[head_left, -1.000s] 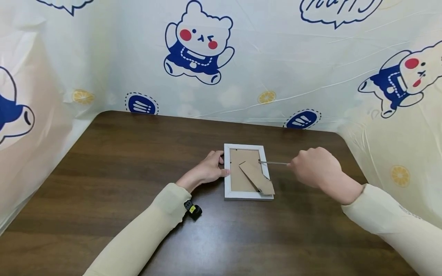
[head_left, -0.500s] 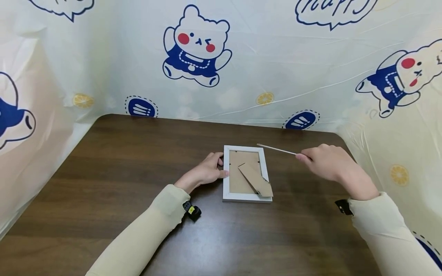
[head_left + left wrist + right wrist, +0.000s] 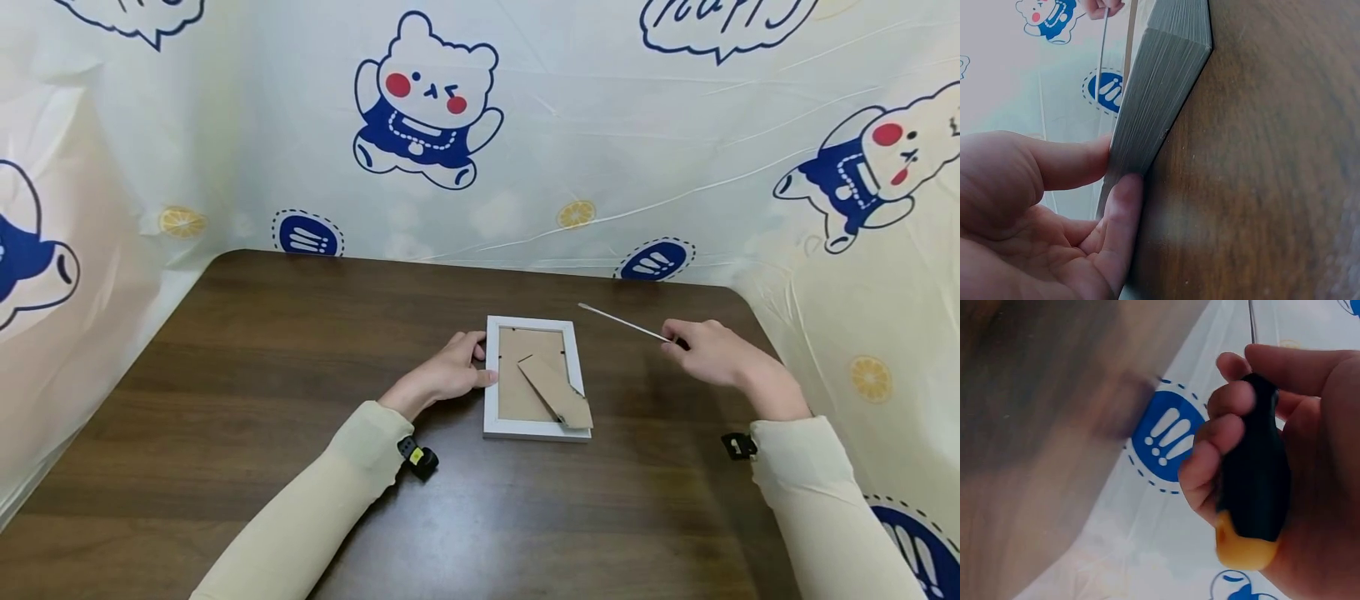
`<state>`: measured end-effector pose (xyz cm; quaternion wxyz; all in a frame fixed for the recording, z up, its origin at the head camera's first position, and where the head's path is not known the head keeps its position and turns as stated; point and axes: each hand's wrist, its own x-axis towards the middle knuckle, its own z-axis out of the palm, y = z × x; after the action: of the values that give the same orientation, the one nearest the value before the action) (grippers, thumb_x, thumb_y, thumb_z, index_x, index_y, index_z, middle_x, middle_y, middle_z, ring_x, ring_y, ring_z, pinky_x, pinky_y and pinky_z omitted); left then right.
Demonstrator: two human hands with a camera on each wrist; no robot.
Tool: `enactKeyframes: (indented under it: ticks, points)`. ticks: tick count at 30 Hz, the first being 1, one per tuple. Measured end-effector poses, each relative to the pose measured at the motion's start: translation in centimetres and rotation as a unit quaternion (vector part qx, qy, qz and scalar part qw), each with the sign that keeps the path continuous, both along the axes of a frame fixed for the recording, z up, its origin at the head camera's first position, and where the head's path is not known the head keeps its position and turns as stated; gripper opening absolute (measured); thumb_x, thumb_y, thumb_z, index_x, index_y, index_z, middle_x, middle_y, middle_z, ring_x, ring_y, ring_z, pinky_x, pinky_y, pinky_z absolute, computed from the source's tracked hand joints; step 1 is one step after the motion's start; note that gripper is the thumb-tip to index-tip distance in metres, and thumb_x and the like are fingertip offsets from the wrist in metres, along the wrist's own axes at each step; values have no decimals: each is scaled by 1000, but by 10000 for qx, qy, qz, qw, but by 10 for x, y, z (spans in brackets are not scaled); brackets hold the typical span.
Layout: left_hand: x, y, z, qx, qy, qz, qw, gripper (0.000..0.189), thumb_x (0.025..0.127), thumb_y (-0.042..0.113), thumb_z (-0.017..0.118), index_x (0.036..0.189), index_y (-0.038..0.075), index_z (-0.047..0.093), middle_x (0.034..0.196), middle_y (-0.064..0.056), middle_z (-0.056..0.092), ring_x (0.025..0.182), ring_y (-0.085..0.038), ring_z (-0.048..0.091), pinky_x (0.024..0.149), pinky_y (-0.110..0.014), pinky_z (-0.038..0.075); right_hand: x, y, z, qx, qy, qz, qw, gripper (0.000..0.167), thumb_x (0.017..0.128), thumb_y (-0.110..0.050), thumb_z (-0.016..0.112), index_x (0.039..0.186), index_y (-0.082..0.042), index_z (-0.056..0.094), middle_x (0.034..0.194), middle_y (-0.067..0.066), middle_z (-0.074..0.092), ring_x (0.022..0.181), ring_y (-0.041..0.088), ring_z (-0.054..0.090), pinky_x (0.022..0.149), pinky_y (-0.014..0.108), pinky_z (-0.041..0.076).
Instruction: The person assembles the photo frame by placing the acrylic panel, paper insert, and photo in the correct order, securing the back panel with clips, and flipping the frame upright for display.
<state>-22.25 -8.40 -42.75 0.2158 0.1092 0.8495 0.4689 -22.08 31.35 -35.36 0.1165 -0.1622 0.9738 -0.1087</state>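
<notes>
A white picture frame lies face down on the table, showing its brown backing board. Its cardboard stand flap lies slantwise across the lower right part, and small dark tabs dot the inner edge. My left hand holds the frame's left side, thumb at the upper edge and fingers against the side, as the left wrist view shows. In my right hand is a screwdriver, gripped by its black and yellow handle. Its thin shaft points left, with the tip off the frame, beyond its upper right corner.
The brown wooden table extends around the frame on all sides. A pale printed curtain with cartoon bears hangs behind and beside it. Black wrist cameras sit at both cuffs.
The screwdriver tip has left the frame's right inner edge and moved up and right, away from the frame. My right hand has shifted right with it. The left hand stays on the frame.
</notes>
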Motion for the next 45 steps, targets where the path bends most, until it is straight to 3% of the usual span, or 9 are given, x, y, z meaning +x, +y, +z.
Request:
enactKeyframes:
  ticks: [7,14,22,35,38,45]
  points:
    - [0,-1,-2,-29,-11,22,10000,79,101,17,73,164,0,29,138,-15,47,103,-22,53,101,-39,43,-13,2,-13,-59,266,249,9993,11,108,-17,61,107,-8,68,78,-3,55,75,18,52,70,38,41]
    - [0,-1,-2,-12,-28,50,10000,79,101,17,73,165,0,29,138,-16,46,104,-22,52,102,-39,42,-24,10,-27,-61,416,268,9988,15,108,-17,63,109,-4,70,82,0,61,79,21,55,74,44,45]
    - [0,0,0,28,-46,48,10000,79,101,16,73,165,0,29,138,-16,46,104,-23,51,103,-39,42,-30,18,-40,-87,490,245,9985,21,106,-15,65,114,3,71,102,17,68,99,37,64,89,59,50]
    - [0,2,-1,-59,18,11,10000,77,101,17,73,163,-1,30,137,-16,47,108,-24,52,103,-40,42,-35,24,-56,-331,455,256,9981,28,104,-9,66,128,6,64,122,28,69,119,48,63,103,64,48]
    - [0,2,-1,-48,-13,9,10000,77,101,17,72,164,0,31,138,-16,47,109,-24,51,104,-40,41,-35,24,-58,-446,549,257,9972,24,103,-8,68,123,4,61,121,28,70,117,47,66,100,64,50]
    - [1,2,0,-34,9,29,10000,78,101,16,73,164,-2,30,138,-16,46,107,-24,51,102,-38,41,-38,23,-61,-388,716,291,9963,15,100,-8,72,105,-3,58,98,14,65,92,32,60,85,54,49]
